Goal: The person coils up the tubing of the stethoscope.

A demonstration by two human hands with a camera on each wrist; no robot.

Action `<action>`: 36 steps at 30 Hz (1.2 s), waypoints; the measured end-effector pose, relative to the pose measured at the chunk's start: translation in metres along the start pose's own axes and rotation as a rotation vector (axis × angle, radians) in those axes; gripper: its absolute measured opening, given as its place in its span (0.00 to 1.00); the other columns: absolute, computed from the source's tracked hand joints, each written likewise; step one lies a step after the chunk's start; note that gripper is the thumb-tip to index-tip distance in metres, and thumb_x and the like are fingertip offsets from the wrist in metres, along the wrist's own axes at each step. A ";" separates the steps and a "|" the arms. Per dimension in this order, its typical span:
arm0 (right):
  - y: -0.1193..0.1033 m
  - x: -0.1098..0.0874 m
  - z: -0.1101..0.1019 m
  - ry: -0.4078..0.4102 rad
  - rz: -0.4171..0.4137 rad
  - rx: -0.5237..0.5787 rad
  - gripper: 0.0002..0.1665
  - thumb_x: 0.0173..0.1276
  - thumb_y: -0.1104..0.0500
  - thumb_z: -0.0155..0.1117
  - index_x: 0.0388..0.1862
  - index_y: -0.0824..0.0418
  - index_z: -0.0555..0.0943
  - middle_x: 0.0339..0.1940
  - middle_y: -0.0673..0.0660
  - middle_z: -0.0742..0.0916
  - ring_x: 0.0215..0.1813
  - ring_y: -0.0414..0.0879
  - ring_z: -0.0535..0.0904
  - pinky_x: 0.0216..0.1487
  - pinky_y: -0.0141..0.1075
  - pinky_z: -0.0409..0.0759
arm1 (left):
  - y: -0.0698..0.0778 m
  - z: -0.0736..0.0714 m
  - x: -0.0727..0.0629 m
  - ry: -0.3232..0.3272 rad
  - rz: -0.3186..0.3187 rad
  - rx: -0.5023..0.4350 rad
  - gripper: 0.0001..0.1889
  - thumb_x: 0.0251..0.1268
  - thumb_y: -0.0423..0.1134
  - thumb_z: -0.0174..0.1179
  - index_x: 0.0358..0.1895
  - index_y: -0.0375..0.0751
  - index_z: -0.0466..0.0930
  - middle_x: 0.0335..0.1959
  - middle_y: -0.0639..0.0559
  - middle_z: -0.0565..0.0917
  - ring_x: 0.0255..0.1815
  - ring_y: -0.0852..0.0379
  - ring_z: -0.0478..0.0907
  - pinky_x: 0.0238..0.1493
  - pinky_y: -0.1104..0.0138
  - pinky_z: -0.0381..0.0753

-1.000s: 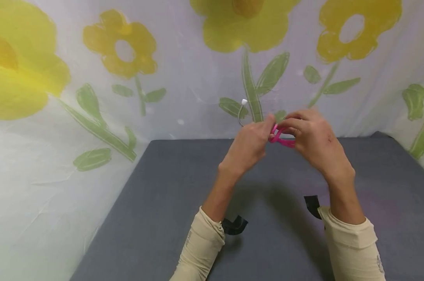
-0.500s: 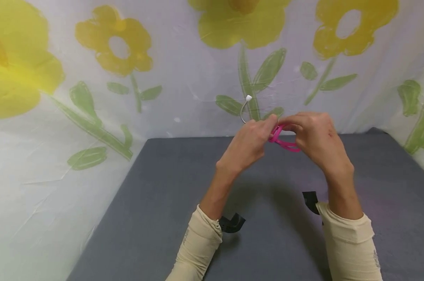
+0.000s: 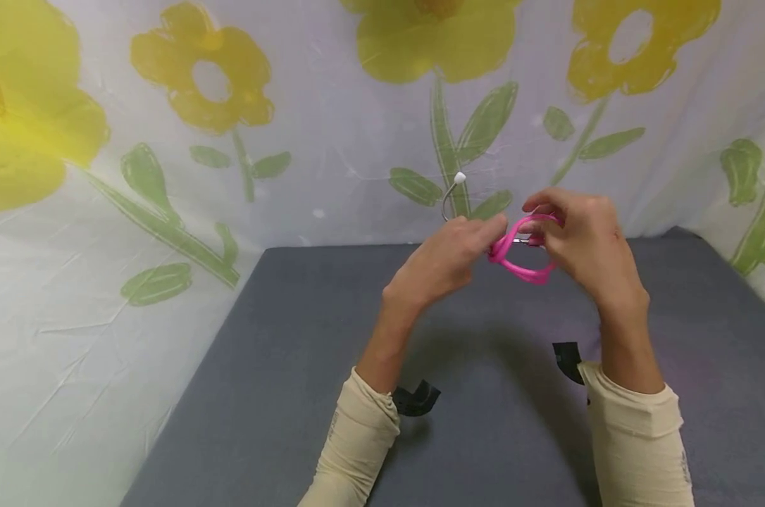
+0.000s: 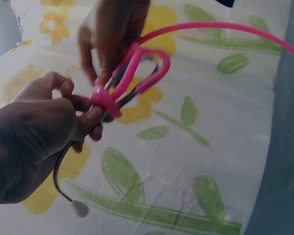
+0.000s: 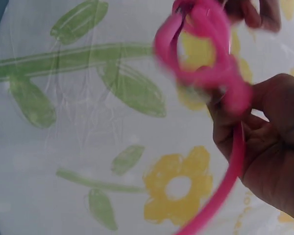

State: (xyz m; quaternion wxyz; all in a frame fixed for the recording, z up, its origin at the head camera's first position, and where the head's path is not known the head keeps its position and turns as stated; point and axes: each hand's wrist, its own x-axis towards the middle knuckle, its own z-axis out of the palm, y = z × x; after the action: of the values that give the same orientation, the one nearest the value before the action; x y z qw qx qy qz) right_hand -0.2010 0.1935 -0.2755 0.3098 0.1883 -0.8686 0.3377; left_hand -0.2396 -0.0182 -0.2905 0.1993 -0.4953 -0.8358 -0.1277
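A stethoscope with bright pink tubing (image 3: 531, 277) and metal ear tubes is held up above the table's far part, its tubing wound in a loop. My left hand (image 3: 449, 257) pinches it where the tubing wraps round the metal. One ear tube curves out beyond that hand to a white ear tip (image 3: 460, 178). My right hand (image 3: 588, 246) holds the other side of the loop between thumb and fingers. In the left wrist view a length of pink tube (image 4: 220, 25) arches right to a dark end at the picture's edge. Fingers hide the other ear tip.
A grey table (image 3: 319, 352) lies below both hands. Behind it hangs a white sheet (image 3: 332, 155) painted with yellow flowers and green leaves. Black pieces (image 3: 417, 400) stick out from the cream sleeves (image 3: 360, 436).
My right hand has drawn a little away to the right, and the pink loop between the hands has grown wider. The white ear tip has shifted slightly right.
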 end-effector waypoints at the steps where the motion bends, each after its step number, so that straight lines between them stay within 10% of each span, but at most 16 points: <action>1: 0.003 0.001 -0.002 0.006 0.010 0.022 0.09 0.62 0.69 0.77 0.42 0.67 0.88 0.32 0.64 0.92 0.27 0.24 0.81 0.31 0.15 0.71 | -0.001 -0.001 0.000 0.002 0.013 -0.028 0.17 0.63 0.16 0.49 0.48 0.41 0.70 0.29 0.53 0.77 0.33 0.58 0.69 0.43 0.67 0.69; 9: 0.032 0.005 -0.007 -0.048 -0.077 0.219 0.09 0.59 0.72 0.77 0.40 0.68 0.90 0.30 0.29 0.86 0.28 0.27 0.84 0.37 0.17 0.80 | -0.001 -0.013 0.000 0.067 0.128 -0.257 0.08 0.71 0.25 0.61 0.42 0.37 0.70 0.32 0.49 0.75 0.34 0.57 0.69 0.42 0.75 0.70; 18: 0.031 -0.001 0.005 -0.169 -0.059 0.279 0.15 0.65 0.74 0.71 0.51 0.70 0.88 0.29 0.27 0.87 0.32 0.24 0.84 0.35 0.19 0.78 | 0.003 -0.010 -0.007 0.382 0.012 -0.197 0.05 0.71 0.21 0.58 0.40 0.33 0.73 0.34 0.43 0.84 0.34 0.50 0.78 0.41 0.70 0.78; 25: 0.026 0.002 0.006 -0.374 -0.131 0.397 0.12 0.70 0.74 0.65 0.50 0.71 0.87 0.28 0.49 0.92 0.29 0.35 0.89 0.37 0.25 0.86 | 0.004 -0.007 -0.006 0.568 -0.067 -0.110 0.09 0.68 0.21 0.62 0.35 0.32 0.71 0.30 0.42 0.81 0.35 0.49 0.78 0.41 0.68 0.81; 36: 0.015 0.006 0.020 -0.473 -0.130 0.480 0.12 0.76 0.70 0.61 0.54 0.72 0.84 0.29 0.62 0.90 0.28 0.43 0.89 0.36 0.33 0.88 | 0.005 -0.005 -0.004 0.622 -0.164 0.026 0.10 0.66 0.16 0.54 0.33 0.33 0.75 0.25 0.44 0.77 0.30 0.50 0.76 0.38 0.65 0.77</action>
State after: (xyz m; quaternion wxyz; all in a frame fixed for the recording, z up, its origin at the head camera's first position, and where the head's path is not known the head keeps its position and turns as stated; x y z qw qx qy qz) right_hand -0.2216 0.1892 -0.2895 0.0676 0.3836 -0.7985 0.4589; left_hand -0.2325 -0.0211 -0.2880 0.4406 -0.3608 -0.7736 -0.2778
